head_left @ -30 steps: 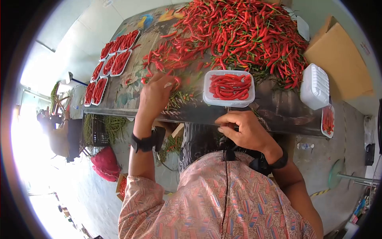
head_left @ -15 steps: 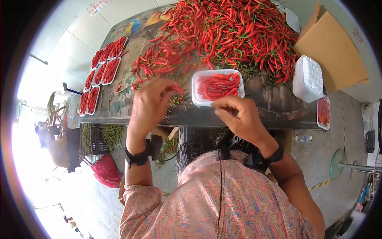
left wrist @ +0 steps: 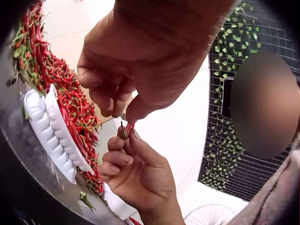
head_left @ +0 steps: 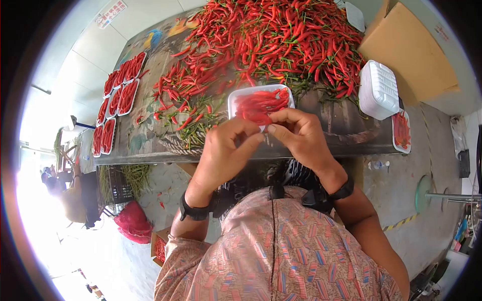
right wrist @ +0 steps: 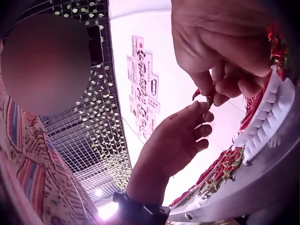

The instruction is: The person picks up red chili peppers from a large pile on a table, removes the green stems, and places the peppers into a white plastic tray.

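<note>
In front of the body, both hands meet over the near rim of a white foam tray (head_left: 234,103) of red chillies. My left hand (head_left: 221,156) pinches one end of a red chilli pepper (head_left: 258,118) between thumb and forefinger. At its other side, the thumb and forefinger of my right hand (head_left: 304,136) grip the same chilli. The left wrist view shows the thin stem end (left wrist: 124,132) at the two sets of fingertips. Most of the pepper is hidden by fingers in the right wrist view, where a red tip (right wrist: 196,94) pokes out.
A big heap of chillies (head_left: 286,42) covers the back of the table. Filled trays (head_left: 128,97) stand along the left edge. At right are stacked foam trays (head_left: 380,90), a cardboard box (head_left: 409,50) and another chilli tray (head_left: 401,131). Cut green stems (head_left: 193,138) lie near the front edge.
The left hand has come from the loose chillies at the left, carrying a chilli rightward to the right hand. The right hand now grips it too. The head view has shifted slightly.
</note>
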A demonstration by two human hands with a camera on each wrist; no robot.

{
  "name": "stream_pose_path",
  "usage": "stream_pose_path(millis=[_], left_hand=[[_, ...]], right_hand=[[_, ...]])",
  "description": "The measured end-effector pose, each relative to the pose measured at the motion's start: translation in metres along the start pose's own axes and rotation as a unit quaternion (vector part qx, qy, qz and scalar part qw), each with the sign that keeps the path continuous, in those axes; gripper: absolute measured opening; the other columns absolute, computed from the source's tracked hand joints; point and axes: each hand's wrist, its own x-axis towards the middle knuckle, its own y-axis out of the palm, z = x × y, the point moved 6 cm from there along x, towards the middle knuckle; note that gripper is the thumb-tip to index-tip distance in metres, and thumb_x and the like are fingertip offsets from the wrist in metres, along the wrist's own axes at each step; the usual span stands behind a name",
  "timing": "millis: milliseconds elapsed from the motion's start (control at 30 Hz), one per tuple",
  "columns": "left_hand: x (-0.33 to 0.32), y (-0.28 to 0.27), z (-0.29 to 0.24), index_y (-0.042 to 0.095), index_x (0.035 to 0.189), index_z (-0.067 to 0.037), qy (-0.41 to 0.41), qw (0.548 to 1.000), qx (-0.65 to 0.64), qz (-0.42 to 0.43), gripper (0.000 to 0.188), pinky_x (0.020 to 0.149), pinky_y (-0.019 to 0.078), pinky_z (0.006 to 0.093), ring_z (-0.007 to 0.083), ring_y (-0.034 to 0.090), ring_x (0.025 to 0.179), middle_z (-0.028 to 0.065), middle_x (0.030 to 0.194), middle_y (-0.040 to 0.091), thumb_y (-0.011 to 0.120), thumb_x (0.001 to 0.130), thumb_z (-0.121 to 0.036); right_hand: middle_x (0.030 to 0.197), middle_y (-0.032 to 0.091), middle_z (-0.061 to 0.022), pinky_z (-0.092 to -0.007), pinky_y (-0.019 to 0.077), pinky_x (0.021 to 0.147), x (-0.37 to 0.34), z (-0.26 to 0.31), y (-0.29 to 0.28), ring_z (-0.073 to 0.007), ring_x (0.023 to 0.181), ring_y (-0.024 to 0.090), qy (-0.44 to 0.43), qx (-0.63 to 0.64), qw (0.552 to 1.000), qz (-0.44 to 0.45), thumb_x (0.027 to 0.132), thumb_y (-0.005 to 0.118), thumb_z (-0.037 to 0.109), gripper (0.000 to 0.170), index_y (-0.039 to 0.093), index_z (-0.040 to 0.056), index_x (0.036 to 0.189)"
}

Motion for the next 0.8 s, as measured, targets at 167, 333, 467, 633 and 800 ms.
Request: stream_pose_path(millis=[167,333,467,633,800], left_hand=[[-0.002,0.012,0.011,0.068,0.097,0.001,-0.053,0.995,-0.087,0.014,0.011,0.062,0.046,0.0236,0.0045,0.055,0.07,0.0009,0.078,0.067,0.07,0.091,-0.007],[-0.004,0.023,0.019,0.068,0.097,0.001,-0.095,0.97,-0.223,0.031,0.007,0.059,0.0371,0.0194,0.0013,0.05,0.069,-0.0042,0.077,0.061,0.065,0.096,-0.006],[-0.005,0.021,0.02,0.067,0.096,0.0,-0.058,0.975,-0.21,0.046,0.006,0.06,0.0382,0.0192,0.0017,0.051,0.069,-0.0038,0.077,0.062,0.066,0.095,-0.006],[-0.007,0.021,0.016,0.069,0.092,-0.001,-0.023,0.975,-0.216,0.043,0.004,0.066,0.0448,0.0208,0.0015,0.054,0.074,-0.0047,0.08,0.066,0.068,0.092,-0.005],[-0.01,0.022,0.016,0.07,0.093,-0.001,-0.022,0.976,-0.212,0.033,0.006,0.067,0.0452,0.0207,0.0016,0.054,0.075,-0.004,0.081,0.067,0.068,0.093,-0.006]], right_hand=[[0.09,0.07,-0.0023,-0.0234,0.0508,0.071,-0.005,0.002,0.001,-0.0059,0.083,0.061,-0.037,-0.002,0.999,-0.02,0.091,0.071,0.008,0.018,0.069,-0.0041,0.105],[0.091,0.07,-0.0019,-0.0238,0.0511,0.073,-0.008,0.002,0.0,-0.0057,0.084,0.061,-0.047,-0.004,0.998,-0.033,0.091,0.07,0.006,0.017,0.07,-0.0042,0.105],[0.091,0.069,-0.0019,-0.0228,0.0491,0.074,-0.012,0.002,-0.001,-0.0052,0.084,0.06,0.008,0.079,0.997,-0.021,0.092,0.069,0.007,0.016,0.071,-0.0032,0.104],[0.086,0.066,-0.0008,-0.0204,0.0422,0.067,-0.01,-0.014,0.002,-0.0067,0.075,0.054,0.078,0.269,0.959,0.051,0.095,0.067,0.009,0.013,0.069,0.0004,0.105],[0.087,0.066,-0.001,-0.0208,0.0436,0.068,-0.01,-0.017,0.003,-0.0077,0.077,0.056,0.098,0.307,0.943,0.084,0.096,0.067,0.01,0.013,0.069,0.001,0.105]])
